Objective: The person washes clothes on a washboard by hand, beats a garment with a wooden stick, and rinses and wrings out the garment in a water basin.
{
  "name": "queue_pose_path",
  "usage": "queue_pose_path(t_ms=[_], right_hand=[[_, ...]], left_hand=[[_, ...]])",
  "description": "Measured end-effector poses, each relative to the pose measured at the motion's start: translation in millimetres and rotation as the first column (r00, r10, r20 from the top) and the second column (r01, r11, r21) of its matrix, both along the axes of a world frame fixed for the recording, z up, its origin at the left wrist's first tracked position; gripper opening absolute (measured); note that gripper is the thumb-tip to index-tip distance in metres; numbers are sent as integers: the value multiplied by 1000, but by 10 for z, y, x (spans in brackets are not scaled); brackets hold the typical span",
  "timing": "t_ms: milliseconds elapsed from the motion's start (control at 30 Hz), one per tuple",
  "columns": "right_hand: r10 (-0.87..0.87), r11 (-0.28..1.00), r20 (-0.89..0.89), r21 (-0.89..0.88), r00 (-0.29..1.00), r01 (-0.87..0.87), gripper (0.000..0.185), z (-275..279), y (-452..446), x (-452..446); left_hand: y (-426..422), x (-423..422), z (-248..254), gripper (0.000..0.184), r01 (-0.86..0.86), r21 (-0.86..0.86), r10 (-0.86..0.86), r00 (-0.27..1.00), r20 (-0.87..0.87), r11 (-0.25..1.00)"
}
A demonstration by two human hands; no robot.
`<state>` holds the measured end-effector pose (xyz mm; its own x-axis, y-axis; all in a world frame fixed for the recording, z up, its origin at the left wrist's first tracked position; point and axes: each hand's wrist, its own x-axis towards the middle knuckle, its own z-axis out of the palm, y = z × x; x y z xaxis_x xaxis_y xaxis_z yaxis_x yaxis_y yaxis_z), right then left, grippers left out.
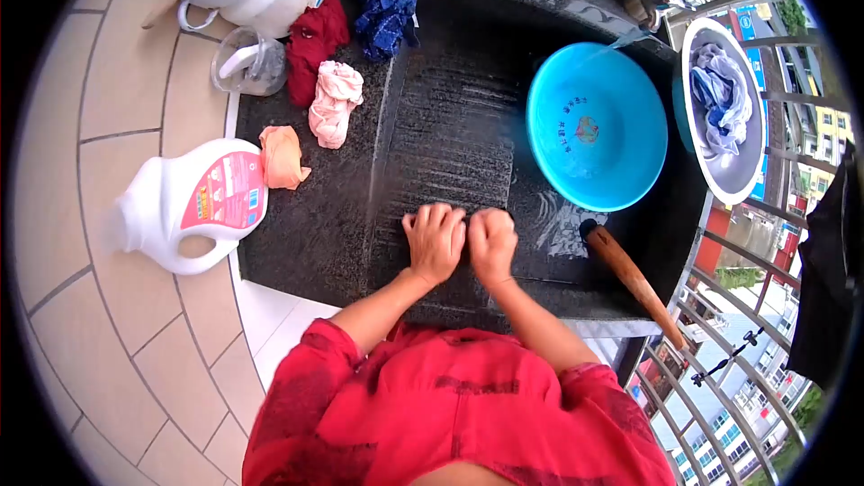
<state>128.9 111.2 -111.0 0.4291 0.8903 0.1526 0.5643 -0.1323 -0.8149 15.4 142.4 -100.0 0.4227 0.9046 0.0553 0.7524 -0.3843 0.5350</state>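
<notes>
My left hand (pixel 434 243) and my right hand (pixel 492 247) are side by side, fingers curled, low over the ridged washboard (pixel 454 139) of a black stone sink. Something dark may be under or between them; against the black stone I cannot make it out. To the right of my hands stands a bright blue basin (pixel 598 175) with some water in it. A wooden washing bat (pixel 630 279) leans across the sink's right edge, its dark end near the basin.
Water runs from the tap (pixel 641 2). A white bowl (pixel 760 121) holds bluish cloth (pixel 720 99) by the railing. On the left ledge lie blue (pixel 385 2), dark red (pixel 315 45), pink (pixel 335 103) and orange cloths (pixel 283 157), a detergent jug (pixel 193 202) and a clear tub (pixel 249 63).
</notes>
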Motion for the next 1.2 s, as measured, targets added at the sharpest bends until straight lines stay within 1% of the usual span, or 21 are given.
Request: queue_pose_path(t_ms=[67, 133, 200, 267, 333, 400, 467, 533, 567, 600, 667, 700, 733, 800, 867, 900, 933, 967, 1033, 1067, 1200], right_hand=[[102, 991, 101, 81, 990, -110, 10, -303, 184, 61], [294, 955, 88, -59, 952, -290, 18, -492, 596, 283], [21, 984, -3, -174, 1000, -21, 19, -511, 1027, 294], [-85, 995, 98, -44, 992, 90, 21, -462, 1044, 258], [5, 978, -78, -208, 997, -21, 18, -325, 725, 281], [29, 975, -301, -203, 953, -93, 11, 13, 288, 240], [61, 998, -137, 6, 989, -61, 6, 171, -46, 63], [114, 990, 82, 71, 990, -120, 5, -131, -99, -26], [89, 990, 88, 103, 992, -98, 9, -416, 128, 70], [120, 978, -189, -145, 975, -149, 13, -473, 437, 238], [215, 976, -116, -2, 970, -217, 19, -693, 963, 425], [134, 983, -87, -118, 987, -144, 20, -596, 1151, 456], [74, 997, -20, -32, 997, -75, 23, -638, 1231, 465], [-142, 986, 140, -68, 980, 152, 28, -636, 1080, 360], [-78, 954, 11, -290, 997, 78, 35, -588, 753, 392], [-14, 939, -341, -328, 940, -105, 34, -268, 608, 433], [-41, 980, -438, -191, 898, -49, 28, -80, 410, 330], [53, 998, -307, -19, 950, -62, 24, -43, 216, 233], [49, 998, -141, -28, 989, -53, 17, 140, -103, -11], [-11, 1000, -124, -26, 992, 7, 16, 126, -210, -139], [-2, 1000, -12, -24, 1000, 1, 11, -128, 110, -80]], left_hand=[[204, -48, -310, 17, 147, 3, -147, 988, 53, 989], [645, 149, -516, 17, 108, 47, -106, 994, -35, 993], [941, 346, -516, 24, -52, 20, 54, 987, -153, 998], [905, 325, -543, 21, -45, 14, 47, 994, -98, 999], [691, 169, -265, 18, 47, 34, -50, 995, 88, 998], [381, -18, 85, 39, 186, 32, -188, 978, 94, 982], [79, -135, 196, 49, 238, 15, -238, 971, -5, 971], [44, -197, -170, 47, 291, 140, -293, 956, -5, 946], [275, -92, -301, 39, 318, 71, -317, 948, -27, 945], [522, 33, -436, 34, 287, -26, -286, 957, 46, 957], [821, 225, -443, 25, 139, -38, -139, 990, -20, 990], [876, 310, -490, 27, 50, -14, -51, 995, -80, 999], [879, 327, -441, 35, -1, -86, -9, 994, -113, 996], [777, 230, -303, 47, -18, -200, -4, 994, -110, 980], [534, 75, 22, 54, -8, -208, -30, 984, -175, 978], [393, -10, 52, 67, 18, -208, -48, 989, -140, 978], [275, -35, 154, 80, 29, -215, -52, 994, -100, 976], [147, -41, 175, 86, 33, -189, -42, 998, -46, 981], [-36, -63, -33, 90, 59, -66, -57, 998, 30, 996], [-53, -98, -182, 77, 97, 3, -97, 995, 35, 995], [373, -109, -554, 59, 331, 120, -345, 930, 127, 936]])
